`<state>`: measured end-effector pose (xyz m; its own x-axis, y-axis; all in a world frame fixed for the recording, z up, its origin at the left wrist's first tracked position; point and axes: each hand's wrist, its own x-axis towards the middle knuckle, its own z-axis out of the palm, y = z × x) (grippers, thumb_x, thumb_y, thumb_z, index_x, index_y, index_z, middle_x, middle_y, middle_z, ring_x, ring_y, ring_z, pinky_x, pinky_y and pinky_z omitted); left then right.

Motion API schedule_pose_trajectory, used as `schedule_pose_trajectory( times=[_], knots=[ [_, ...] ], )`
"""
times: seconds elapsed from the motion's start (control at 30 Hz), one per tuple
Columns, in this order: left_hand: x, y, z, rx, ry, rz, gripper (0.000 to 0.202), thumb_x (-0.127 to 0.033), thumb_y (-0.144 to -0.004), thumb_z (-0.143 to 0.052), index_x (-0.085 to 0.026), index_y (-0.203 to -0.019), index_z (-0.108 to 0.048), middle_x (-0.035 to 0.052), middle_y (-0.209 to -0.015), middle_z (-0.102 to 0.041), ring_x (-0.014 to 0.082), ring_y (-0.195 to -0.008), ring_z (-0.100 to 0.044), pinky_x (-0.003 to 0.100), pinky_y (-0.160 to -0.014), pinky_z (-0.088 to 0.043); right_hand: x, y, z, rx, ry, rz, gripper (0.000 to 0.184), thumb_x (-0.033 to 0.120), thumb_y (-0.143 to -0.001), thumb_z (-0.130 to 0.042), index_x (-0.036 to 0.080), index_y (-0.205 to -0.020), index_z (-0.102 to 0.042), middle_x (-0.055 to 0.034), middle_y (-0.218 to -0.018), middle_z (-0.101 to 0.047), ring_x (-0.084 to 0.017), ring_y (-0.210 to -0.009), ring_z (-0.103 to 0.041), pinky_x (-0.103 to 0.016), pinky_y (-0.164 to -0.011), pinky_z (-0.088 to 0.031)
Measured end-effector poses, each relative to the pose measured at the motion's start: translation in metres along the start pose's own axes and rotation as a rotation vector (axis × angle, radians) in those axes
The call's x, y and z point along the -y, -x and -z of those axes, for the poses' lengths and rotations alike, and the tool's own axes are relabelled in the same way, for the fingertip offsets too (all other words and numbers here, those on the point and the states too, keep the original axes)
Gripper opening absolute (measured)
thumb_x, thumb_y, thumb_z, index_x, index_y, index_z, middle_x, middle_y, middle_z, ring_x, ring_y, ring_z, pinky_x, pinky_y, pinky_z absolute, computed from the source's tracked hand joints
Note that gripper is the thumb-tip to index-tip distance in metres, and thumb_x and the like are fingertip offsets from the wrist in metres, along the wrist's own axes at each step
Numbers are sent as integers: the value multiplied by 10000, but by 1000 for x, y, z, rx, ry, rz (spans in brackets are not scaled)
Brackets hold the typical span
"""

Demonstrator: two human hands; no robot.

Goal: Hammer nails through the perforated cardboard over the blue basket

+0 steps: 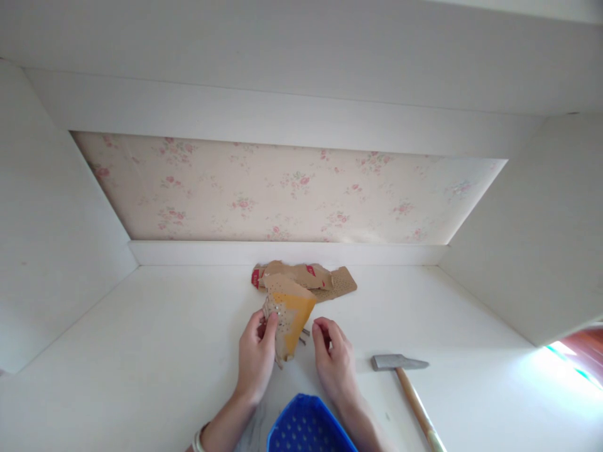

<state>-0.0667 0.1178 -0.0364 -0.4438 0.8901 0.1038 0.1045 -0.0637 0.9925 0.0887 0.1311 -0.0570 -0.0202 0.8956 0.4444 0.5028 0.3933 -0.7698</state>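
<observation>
My left hand (255, 353) is closed on the edge of a torn, perforated piece of brown and orange cardboard (288, 317), holding it tilted up off the white surface. My right hand (333, 361) rests just to the right of the cardboard, its fingers curled in a pinch near a few small nails (304, 336) lying under the cardboard's edge. Whether the pinch holds a nail is too small to make out. More torn cardboard pieces (311, 279) with red print lie behind, against the back ledge.
A hammer (405, 376) with a grey head and wooden handle lies to the right of my right hand. A blue perforated basket (308, 427) sits at the near edge between my wrists. White side walls and floral-papered back panel (282, 194) enclose the surface.
</observation>
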Motion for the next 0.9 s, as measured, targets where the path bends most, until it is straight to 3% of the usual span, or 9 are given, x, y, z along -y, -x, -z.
schedule_pose_trajectory(
  times=[0.27, 0.37, 0.5, 0.67, 0.9],
  knots=[
    [2, 17, -7, 197, -141, -289, 210, -372, -915, -575, -217, -791, -646, 24, -727, -615, 186, -677, -592, 256, -680, -450, 11, 8, -1, 99, -104, 13, 206, 364, -977, -502, 224, -1112, -570, -15, -849, -716, -156, -696, -676, -236, -629, -532],
    [3, 19, -6, 287, -116, -325, 210, -338, -945, -525, -222, -948, -699, 69, -889, -684, 220, -838, -641, 283, -809, -479, 11, 7, -2, 101, -109, 21, 195, 339, -983, -489, 235, -1130, -564, -16, -889, -728, -160, -754, -693, -248, -702, -540],
    [7, 18, -6, 349, -185, -428, 303, -305, -995, -408, -202, -1143, -652, 93, -1058, -692, 220, -997, -645, 319, -919, -487, 7, 6, -5, 82, -106, 37, 167, 293, -1008, -431, 240, -1086, -569, -36, -953, -719, -161, -837, -688, -261, -771, -529],
    [11, 19, -7, 337, -360, -485, 246, -320, -968, -491, -191, -1147, -601, 69, -932, -703, 195, -844, -681, 295, -786, -545, 1, 7, -8, 71, -87, 67, 151, 253, -1016, -407, 242, -1057, -552, -32, -927, -699, -156, -815, -671, -258, -756, -528],
    [19, 18, -10, 144, -523, -659, 184, -239, -961, -470, -190, -1061, -616, 82, -893, -759, 179, -724, -735, 233, -633, -568, 5, 8, -7, 70, -41, 152, 122, 235, -1003, -445, 243, -1011, -567, -23, -882, -681, -161, -778, -657, -262, -734, -524]
  ],
)
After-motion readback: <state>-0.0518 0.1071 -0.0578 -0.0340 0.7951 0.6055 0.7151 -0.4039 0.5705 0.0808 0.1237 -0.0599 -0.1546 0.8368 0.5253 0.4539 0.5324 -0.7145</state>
